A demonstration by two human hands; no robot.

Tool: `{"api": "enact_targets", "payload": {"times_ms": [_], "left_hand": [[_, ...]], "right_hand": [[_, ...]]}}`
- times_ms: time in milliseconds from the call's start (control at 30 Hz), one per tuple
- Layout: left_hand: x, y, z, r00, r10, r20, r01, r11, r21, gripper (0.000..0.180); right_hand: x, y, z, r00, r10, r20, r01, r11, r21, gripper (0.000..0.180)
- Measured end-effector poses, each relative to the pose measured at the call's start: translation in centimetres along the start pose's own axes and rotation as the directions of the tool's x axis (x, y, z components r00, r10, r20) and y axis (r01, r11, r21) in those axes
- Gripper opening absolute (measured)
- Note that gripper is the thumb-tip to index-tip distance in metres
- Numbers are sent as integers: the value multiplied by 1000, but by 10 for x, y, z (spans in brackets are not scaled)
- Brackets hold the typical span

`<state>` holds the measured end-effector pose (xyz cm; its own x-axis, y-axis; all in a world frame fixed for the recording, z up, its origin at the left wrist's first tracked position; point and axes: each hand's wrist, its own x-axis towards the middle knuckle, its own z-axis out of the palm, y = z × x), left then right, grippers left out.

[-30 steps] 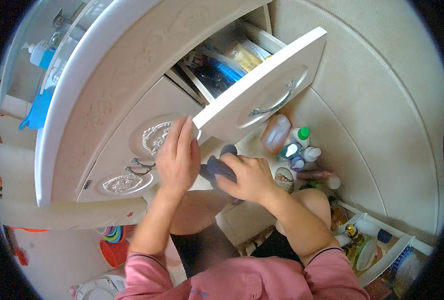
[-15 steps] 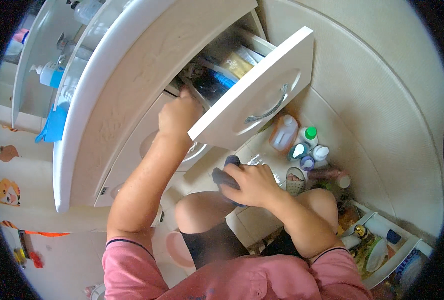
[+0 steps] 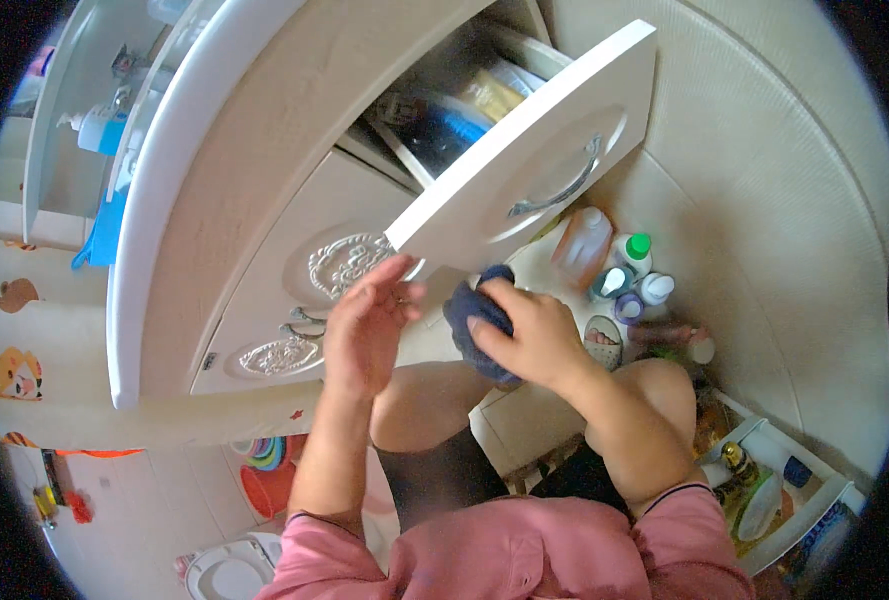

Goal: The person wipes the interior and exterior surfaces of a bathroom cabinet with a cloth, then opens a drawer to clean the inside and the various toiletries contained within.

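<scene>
In my right hand (image 3: 539, 335) is a bunched dark blue cloth (image 3: 472, 318), gripped between thumb and fingers above my knees. My left hand (image 3: 366, 325) is raised to the left of it, empty, palm turned inward and fingers apart. That hand is just below the near corner of a pulled-out white drawer (image 3: 524, 145) with a curved metal handle (image 3: 561, 190). Inside the drawer lie a gold packet (image 3: 492, 95) and something blue (image 3: 454, 125), partly hidden by the drawer front.
Several bottles, one a green-capped bottle (image 3: 637, 248), stand on the floor against the wall. A white basket (image 3: 804, 525) of containers sits at the lower right. The cabinet doors (image 3: 264, 300) are shut. A red basin (image 3: 269, 490) and a toilet (image 3: 229, 575) are at the lower left.
My left hand has come out from the drawer's side and moved down toward me, opening. The cloth in my right hand has risen slightly and shows more. The view has shifted a little.
</scene>
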<state>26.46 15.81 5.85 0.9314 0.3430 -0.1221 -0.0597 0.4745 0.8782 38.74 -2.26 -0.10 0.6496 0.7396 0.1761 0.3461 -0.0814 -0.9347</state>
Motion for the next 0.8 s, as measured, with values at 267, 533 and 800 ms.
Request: {"api": "enact_targets", "payload": {"times_ms": [267,533,800], "left_hand": [[-37,-66,58,950,274,151,-192,127,973,64],[-43,-61,61,863,400,308,-267,-156,951,38],[-18,-47,62,757,578,304,-327,-69,943,29]], "right_hand": [[-7,-8,30,958,274,-81,-221,891,396,35],[-5,-15,24,940,324,-111,-193,769,610,33],[11,-18,-8,873,347,-342,-22,729,684,31]]}}
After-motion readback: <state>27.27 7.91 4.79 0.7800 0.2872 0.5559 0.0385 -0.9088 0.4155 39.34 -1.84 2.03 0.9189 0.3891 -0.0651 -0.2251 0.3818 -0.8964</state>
